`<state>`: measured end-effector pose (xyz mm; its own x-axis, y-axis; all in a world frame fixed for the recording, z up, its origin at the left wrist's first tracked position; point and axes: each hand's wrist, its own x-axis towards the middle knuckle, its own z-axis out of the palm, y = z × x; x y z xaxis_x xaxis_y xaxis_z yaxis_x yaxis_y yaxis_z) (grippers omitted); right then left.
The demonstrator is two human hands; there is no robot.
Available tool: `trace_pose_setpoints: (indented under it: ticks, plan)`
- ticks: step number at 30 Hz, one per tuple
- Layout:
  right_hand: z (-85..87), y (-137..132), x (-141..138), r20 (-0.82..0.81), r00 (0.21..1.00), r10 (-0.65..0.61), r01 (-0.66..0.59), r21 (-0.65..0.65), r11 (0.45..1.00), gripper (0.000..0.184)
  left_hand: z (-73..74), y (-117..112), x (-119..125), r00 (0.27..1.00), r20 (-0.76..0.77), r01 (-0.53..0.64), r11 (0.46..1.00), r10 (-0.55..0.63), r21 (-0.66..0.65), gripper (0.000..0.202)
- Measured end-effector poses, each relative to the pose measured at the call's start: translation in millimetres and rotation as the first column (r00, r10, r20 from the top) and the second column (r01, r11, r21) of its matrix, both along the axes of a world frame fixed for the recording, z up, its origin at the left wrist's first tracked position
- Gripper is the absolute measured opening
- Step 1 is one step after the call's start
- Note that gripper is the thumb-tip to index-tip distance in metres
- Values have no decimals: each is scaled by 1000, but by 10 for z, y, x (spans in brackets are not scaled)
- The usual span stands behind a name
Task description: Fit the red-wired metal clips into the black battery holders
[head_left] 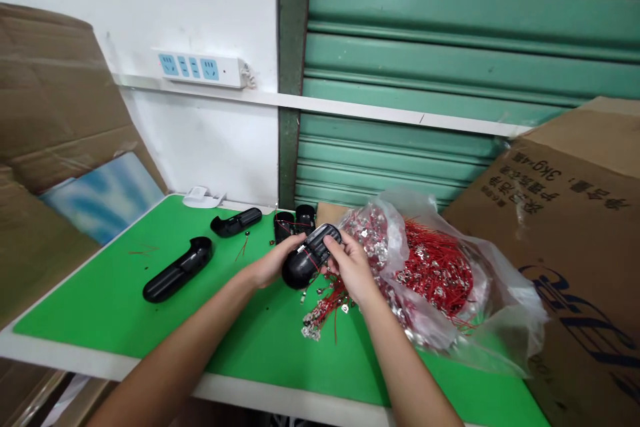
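Observation:
Both of my hands hold one black plastic housing (pixel 307 258) above the green table mat (pixel 115 300). My left hand (pixel 273 263) grips its lower left end with fingers wrapped round it. My right hand (pixel 350 260) pinches its upper right end, fingers pressed on the ribbed part. Under the hands lies a small heap of red wires with metal tabs (pixel 323 310). A clear plastic bag (pixel 440 273) full of the same red wires sits just right of my right hand.
Two more black housings (pixel 179 269) (pixel 236 221) lie on the mat to the left, and small black parts (pixel 295 220) behind the hands. Cardboard boxes stand at left (pixel 45 100) and right (pixel 575 227). A white power strip (pixel 200 68) hangs on the wall.

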<state>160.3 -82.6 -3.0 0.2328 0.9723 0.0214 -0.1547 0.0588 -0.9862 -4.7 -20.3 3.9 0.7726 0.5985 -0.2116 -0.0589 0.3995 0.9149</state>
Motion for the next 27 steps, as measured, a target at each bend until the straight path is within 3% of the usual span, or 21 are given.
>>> trace_pose_setpoints:
  ticks: [2, 4, 6, 11, 16, 20, 22, 25, 27]
  plan:
    - [-2, 4, -3, 5, 999, -43, 43, 4, 999, 54, -6, -42, 47, 997, 62, -41, 998, 39, 38, 54]
    - [-6, 6, 2, 6, 995, -95, 95, 27, 995, 52, -33, -57, 95, 977, 134, -181, 976, 165, 118, 56]
    - [-8, 3, 8, 7, 994, -107, 106, 45, 993, 49, -80, -43, 135, 960, 170, -249, 954, 221, 164, 62]
    - [1, -6, -22, -60, 995, -75, 75, -3, 997, 48, -191, 3, 151, 979, 155, -170, 950, 132, 262, 66]
    - [-22, 19, -32, -84, 986, -141, 143, 9, 990, 48, -125, -61, 68, 997, -5, -65, 853, 79, 518, 52]
    - [-55, 6, -4, 124, 956, -266, 254, 105, 961, 38, -78, -104, 55, 993, -93, -1, 796, 72, 606, 52]
    - [-52, -28, -7, 330, 861, -386, 318, 244, 916, 29, -87, -110, 70, 990, -104, -12, 774, 100, 633, 51]
    - [-31, -81, -54, 513, 711, -481, 284, 416, 864, 25, -106, -110, 90, 986, -99, -43, 775, 135, 631, 49]
    - [-27, -97, -104, 522, 705, -479, 248, 452, 857, 25, -112, -112, 96, 984, -99, -58, 785, 150, 617, 50]
